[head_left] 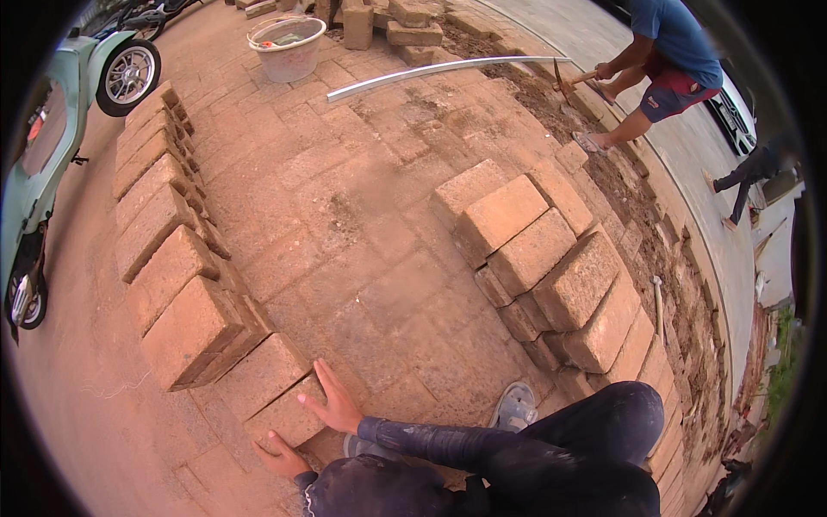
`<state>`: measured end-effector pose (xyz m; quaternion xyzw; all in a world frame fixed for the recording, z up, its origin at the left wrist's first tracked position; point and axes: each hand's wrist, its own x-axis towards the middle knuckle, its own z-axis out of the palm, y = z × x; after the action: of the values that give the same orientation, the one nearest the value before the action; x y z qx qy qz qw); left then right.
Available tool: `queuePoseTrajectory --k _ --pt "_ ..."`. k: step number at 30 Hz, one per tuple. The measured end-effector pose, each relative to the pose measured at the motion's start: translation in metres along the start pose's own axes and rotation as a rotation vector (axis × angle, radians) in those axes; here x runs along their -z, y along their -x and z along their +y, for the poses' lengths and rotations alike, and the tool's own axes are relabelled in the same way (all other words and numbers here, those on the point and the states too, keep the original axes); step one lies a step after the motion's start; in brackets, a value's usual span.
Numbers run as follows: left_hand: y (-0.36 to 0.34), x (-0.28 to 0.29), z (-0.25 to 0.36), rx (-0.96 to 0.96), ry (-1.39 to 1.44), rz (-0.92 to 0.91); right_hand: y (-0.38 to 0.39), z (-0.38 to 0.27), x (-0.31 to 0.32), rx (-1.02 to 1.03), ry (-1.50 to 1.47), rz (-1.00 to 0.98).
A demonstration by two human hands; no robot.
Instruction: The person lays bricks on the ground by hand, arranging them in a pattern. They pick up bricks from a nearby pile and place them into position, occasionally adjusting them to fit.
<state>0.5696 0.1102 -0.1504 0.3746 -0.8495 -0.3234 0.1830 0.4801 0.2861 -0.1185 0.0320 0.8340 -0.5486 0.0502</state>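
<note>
In the head view, the only one I have, I look down on both of the wearer's hands at the near end of the left row of bricks [177, 189]. The end brick [289, 415] sits between them, just beside the next brick [263, 376] of that row. My right grip [340, 411] lies against its right side, thumb on the upper face and the other fingers stretched out apart from it. My left grip [280, 459] is at the brick's near left edge, thumb and finger spread, the rest of it hard to see. I cannot tell whether either one is clamped on the brick or only resting there. On the right, a stack of bricks [538, 250] runs back toward the wearer's knee [633, 418], with a grey shoe [516, 407] on the paving [388, 297] between the two rows. A long-handled tool [659, 306] lies beyond that stack, near a strip of bare soil [633, 233]. Far off, I see a whitish bucket [289, 63], a long metal bar [431, 71] and, at far right, a co-worker in a blue shirt [676, 43] holding a digging tool [564, 84]. A pale green scooter [69, 129] stands at far left.
</note>
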Motion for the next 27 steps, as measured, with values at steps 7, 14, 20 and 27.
queuePoseTrajectory --k 7,14,20,27 --pt "-0.011 -0.010 0.003 0.105 0.001 0.216 -0.003 -0.003 -0.029 0.113 -0.041 0.042" --pt "-0.016 -0.014 0.001 0.130 -0.106 0.197 -0.058 -0.006 0.045 0.126 0.072 -0.426" --pt "0.015 0.002 0.086 -0.495 -0.138 0.160 -0.183 -0.027 0.300 0.387 0.582 -0.174" --pt "0.043 -0.040 0.295 -1.016 0.451 -0.706 -0.109 0.036 0.594 -0.175 1.016 0.477"
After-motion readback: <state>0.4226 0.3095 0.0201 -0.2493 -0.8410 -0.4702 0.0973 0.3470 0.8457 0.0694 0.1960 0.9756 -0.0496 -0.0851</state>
